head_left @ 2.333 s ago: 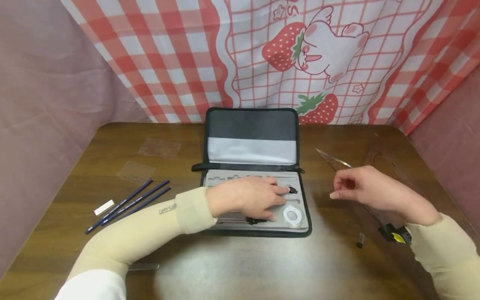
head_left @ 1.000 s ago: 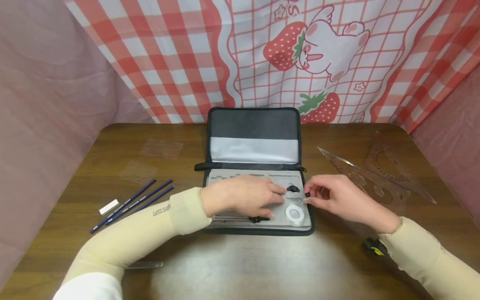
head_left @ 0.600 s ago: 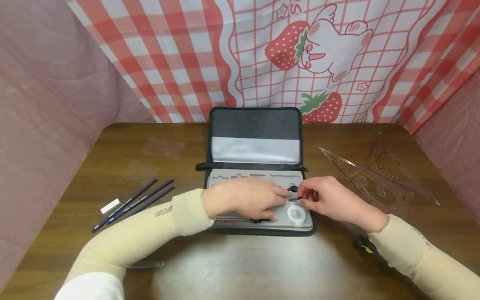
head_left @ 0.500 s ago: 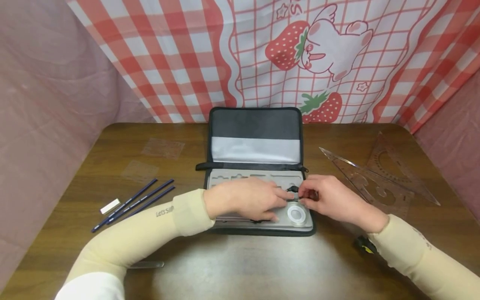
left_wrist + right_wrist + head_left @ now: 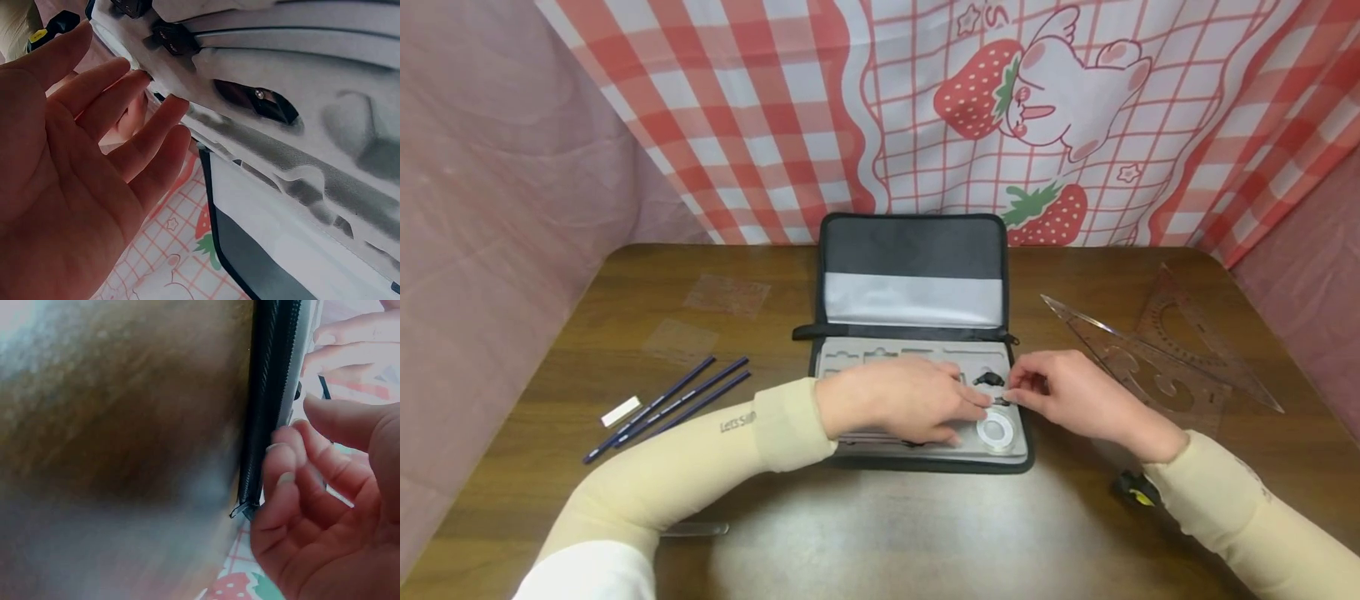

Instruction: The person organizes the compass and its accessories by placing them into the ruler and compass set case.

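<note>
Case (image 5: pixel 913 244) lay near table's (image 5: pixel 880 533) far edge; left hand (image 5: pixel 906 400) spread, right hand (image 5: pixel 1071 396) loosely curled; small black piece (image 5: pixel 1002 402) probably wanted light, level pressing

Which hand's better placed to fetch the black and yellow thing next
Probably the right hand: the black and yellow thing lies near its sleeve, right of the case, while the left hand is over it.

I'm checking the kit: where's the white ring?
In the head view, the white ring sits in the open case's near right corner, just right of the left hand.
</note>
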{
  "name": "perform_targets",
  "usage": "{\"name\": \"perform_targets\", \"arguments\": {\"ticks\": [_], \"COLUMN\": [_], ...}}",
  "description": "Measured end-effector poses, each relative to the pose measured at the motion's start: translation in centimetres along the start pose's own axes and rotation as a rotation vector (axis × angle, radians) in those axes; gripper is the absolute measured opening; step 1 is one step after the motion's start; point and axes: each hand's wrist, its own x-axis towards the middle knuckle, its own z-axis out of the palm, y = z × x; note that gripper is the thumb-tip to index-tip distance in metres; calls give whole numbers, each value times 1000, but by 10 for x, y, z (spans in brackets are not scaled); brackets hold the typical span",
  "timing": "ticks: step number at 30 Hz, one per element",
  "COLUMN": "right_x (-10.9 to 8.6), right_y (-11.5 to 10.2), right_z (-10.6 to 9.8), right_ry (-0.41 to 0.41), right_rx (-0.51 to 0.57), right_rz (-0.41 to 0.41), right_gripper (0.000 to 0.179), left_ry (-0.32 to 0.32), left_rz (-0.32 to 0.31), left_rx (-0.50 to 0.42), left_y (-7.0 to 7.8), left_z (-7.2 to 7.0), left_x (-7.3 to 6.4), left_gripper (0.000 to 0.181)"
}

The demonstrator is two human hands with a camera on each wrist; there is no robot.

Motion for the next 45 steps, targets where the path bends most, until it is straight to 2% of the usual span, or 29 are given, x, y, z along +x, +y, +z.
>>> {"name": "perform_targets", "arguments": {"ticks": [5,13,22,26,30,35,37,41,45], "right_x": [1,6,8,7,6,6,5,5,3], "right_y": [3,4,6,7,10,13,14,15,16], "right_z": [0,-2,-5,-5,-4,-1,0,1,0], "right_ry": [-56,-144,-179,-192,-187,-194,-200,-212,-216], "right_rx": [36,143,174,184,186,165,150,141,151], "right_rz": [85,185,196,195,138,55,45,56,82], "right_gripper": [17,21,20,21,21,21,24,29,30], "left_ry": [1,-19,-5,19,79,185,219,268,266], "left_rz": [4,-24,-36,-46,-82,-153,-208,-354,-489], "left_rx": [-7,-11,17,4,-35,-133,-181,-234,-261], "left_y": [0,1,5,0,-15,-37,-45,-64,-85], "left_z": [0,0,3,0,-1,10,15,25,33], "left_x": [2,1,-8,-18,-36,-68,-84,-120,-160], "left_gripper": [55,56,59,54,46,37,34,27,20]}}
